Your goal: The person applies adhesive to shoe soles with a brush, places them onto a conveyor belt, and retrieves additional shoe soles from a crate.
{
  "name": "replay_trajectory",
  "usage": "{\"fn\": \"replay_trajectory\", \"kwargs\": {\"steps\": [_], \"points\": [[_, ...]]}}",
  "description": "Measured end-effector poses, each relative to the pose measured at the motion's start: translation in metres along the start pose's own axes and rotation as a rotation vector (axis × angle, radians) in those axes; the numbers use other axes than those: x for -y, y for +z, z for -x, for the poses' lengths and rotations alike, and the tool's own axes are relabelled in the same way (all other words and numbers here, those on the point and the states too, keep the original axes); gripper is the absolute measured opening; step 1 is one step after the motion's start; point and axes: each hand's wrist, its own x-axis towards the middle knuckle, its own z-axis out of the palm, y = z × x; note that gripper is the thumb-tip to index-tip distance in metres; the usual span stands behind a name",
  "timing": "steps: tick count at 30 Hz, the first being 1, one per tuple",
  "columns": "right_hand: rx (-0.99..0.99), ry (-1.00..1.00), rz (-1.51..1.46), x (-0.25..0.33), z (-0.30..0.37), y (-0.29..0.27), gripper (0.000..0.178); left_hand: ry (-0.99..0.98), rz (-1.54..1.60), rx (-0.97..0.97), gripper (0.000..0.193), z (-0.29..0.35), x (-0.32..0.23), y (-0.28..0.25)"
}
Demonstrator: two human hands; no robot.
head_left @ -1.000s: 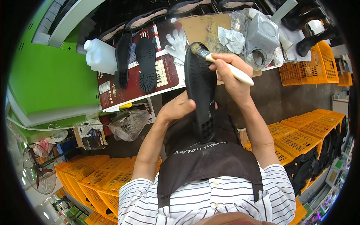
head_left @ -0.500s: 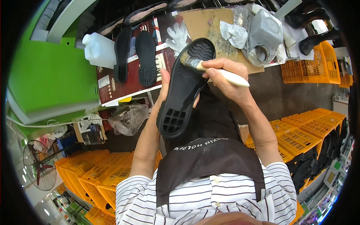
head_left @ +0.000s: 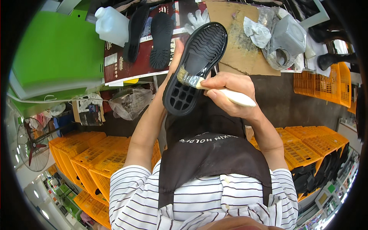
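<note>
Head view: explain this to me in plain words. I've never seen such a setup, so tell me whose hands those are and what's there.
There is no robot: a person works bare-handed, seen from the left of two wide fisheye cameras worn on the head, so straight edges bend. The left hand supports a black shoe sole from behind, its fingers hidden. The right hand holds a brush against that sole. Beyond, two more black soles lie on a printed red board. A pale jug is at their left; a white glove, cardboard and a grey container are to their right.
</note>
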Motion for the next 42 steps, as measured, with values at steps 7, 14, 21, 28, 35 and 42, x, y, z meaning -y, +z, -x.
{"fn": "replay_trajectory", "kwargs": {"steps": [7,14,21,28,35,42], "points": [[0.075,-0.068,-0.036,0.009,0.002,0.012,0.018,-0.054,0.014,0.298,0.075,-0.011,0.001,-0.025],[0.132,-0.157,-0.041,0.016,-0.006,0.010,0.019,-0.256,0.080,0.435,0.062,-0.009,0.000,-0.033],[0.263,-0.171,-0.082,0.019,-0.023,0.000,0.022,-0.242,0.211,0.799,0.043,0.012,0.011,-0.046],[0.475,-0.124,-0.186,0.005,-0.047,-0.013,0.019,0.213,-0.866,0.524,0.027,0.021,0.015,-0.039],[0.684,-0.166,-0.299,-0.015,-0.067,-0.014,0.020,-0.420,-0.309,0.525,0.023,0.027,0.009,-0.056],[0.972,-0.067,-0.276,-0.007,-0.089,-0.020,0.015,-0.243,-0.902,0.575,0.024,0.036,0.002,-0.047]]}}
